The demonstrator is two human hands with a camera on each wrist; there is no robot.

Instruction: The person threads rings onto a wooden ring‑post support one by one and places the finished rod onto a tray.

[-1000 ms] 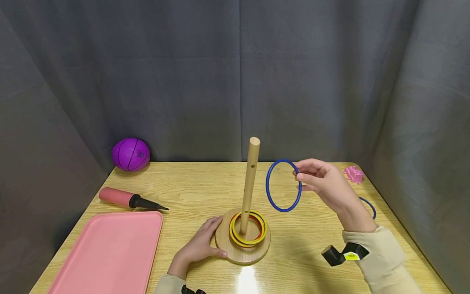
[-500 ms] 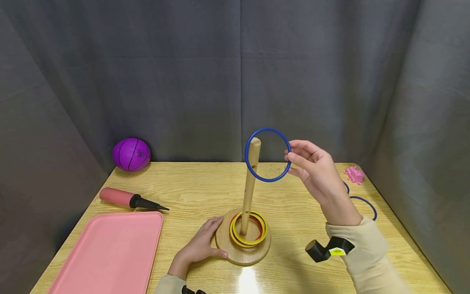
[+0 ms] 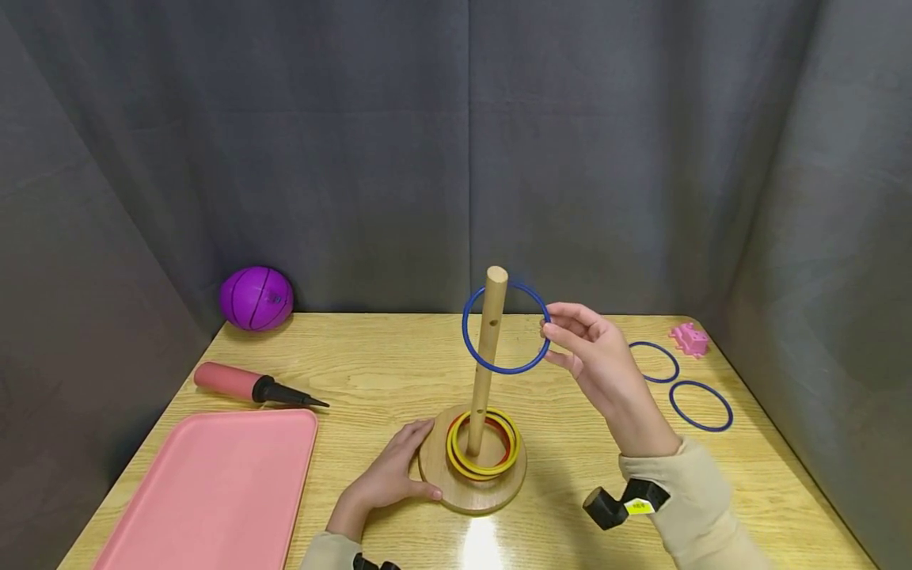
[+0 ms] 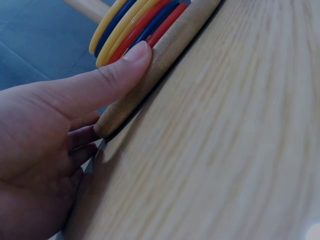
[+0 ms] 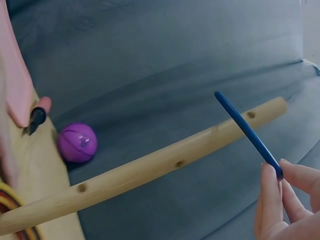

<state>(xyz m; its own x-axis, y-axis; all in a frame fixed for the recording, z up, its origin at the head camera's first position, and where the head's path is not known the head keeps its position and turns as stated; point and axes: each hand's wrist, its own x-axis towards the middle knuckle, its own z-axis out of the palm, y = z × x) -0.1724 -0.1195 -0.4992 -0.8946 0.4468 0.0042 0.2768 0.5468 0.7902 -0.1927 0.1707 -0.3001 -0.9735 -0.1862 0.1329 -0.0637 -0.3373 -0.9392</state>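
Pinching a blue ring (image 3: pixel 505 328) by its right edge, the person's right hand (image 3: pixel 594 366) holds it in the air with thumb and fingertips (image 5: pixel 270 196) pressed together on the thin hoop. That ring encircles the upper part of the wooden peg (image 3: pixel 486 356), just below the peg's rounded top, and stands tilted rather than level. The peg's long axis is upright, so the way down for the ring runs straight along it toward the round wooden base (image 3: pixel 472 492). Left of the fingertips lies the peg; the hand itself stays to the right of the peg and clear of it. Yellow and red rings (image 3: pixel 481 445) already lie stacked on the base around the peg's foot. On the left side of the base the left hand (image 3: pixel 388 477) rests, thumb (image 4: pixel 100 80) straight along the rim, the other fingers curled under at the edge. Two more blue rings (image 3: pixel 677 384) lie flat on the table well right of the peg, near a small pink toy (image 3: pixel 687 338). Left of the peg are a pink tray (image 3: pixel 214 491), a pink hand pump (image 3: pixel 252 387) and a purple ball (image 3: pixel 256 298).
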